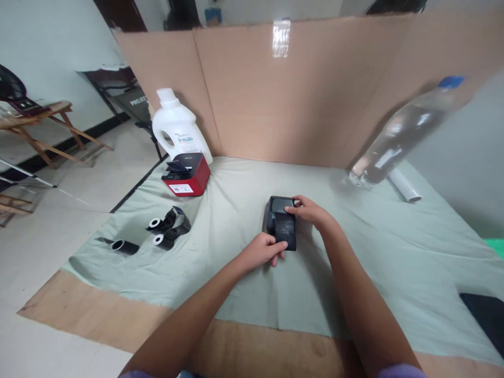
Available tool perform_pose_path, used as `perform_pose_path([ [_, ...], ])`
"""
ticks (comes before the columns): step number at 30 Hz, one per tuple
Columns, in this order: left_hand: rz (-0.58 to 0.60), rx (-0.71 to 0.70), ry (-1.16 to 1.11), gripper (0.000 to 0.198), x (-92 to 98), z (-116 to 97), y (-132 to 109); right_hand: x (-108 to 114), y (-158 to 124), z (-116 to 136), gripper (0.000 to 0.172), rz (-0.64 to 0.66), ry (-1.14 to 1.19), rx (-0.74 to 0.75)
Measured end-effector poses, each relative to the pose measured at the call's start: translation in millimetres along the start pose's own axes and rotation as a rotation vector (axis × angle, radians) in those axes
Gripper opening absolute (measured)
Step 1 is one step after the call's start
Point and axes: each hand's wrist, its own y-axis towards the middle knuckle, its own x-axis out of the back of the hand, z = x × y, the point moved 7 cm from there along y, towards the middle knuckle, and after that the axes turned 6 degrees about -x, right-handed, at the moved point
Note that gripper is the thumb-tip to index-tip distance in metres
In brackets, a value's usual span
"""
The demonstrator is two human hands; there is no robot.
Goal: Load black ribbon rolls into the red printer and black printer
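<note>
A small black device (282,205), like a portable label printer, lies on the cloth in front of me. A black paper strip (285,229) hangs out of it toward me. The near left corner of this strip is pinched between the thumb and fingers of my left hand (268,249). My right hand (309,210) grips the device's far right corner, thumb on its top cover and fingers along the edge. Whatever lies under the strip is hidden.
To the left stand a red and black printer (191,176), a white jug (177,126) and several black paper rolls (125,247). A water bottle (405,134) leans on the cardboard wall (307,94) beside a grey tube (405,185). A dark flat object (486,317) lies far right.
</note>
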Motion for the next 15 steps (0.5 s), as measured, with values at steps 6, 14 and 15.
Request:
perform_pose_path([
  [6, -0.488, -0.208, 0.311, 0.031, 71.9, -23.4, 18.4, -5.6, -24.7, -8.3, 0.047, -0.075, -0.115, 0.017],
  [14, -0.238, -0.095, 0.512, 0.048, 62.0, -29.4, 68.8, -25.7, -76.5, -15.5, 0.089, -0.113, -0.441, 0.356],
  [15, -0.240, -0.079, 0.509, 0.048, 57.8, -28.5, 69.2, -25.0, -78.0, -16.8, 0.094, -0.116, -0.429, 0.375],
])
